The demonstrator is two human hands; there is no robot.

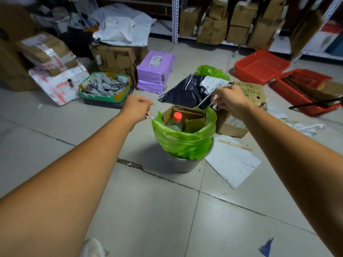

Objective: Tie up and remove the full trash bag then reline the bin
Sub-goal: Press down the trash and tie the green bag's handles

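Because the green trash bag [183, 138] is still sitting in the grey bin [184, 164] on the tiled floor [167, 210], the person is reaching down with both arms and taking it by its white drawstrings on opposite sides of the rim, which looks like the way to cinch the mouth shut before lifting. The left hand [136, 108] is curling closed around the near-left drawstring [150, 115], fingers folded tight. The right hand [229, 101] is pinching the far-right drawstring [213, 103], though how many fingers are gripping it is hard to tell from behind. The mouth is gaping open, with cardboard [187, 115] and a red-capped bottle [176, 120] showing inside.
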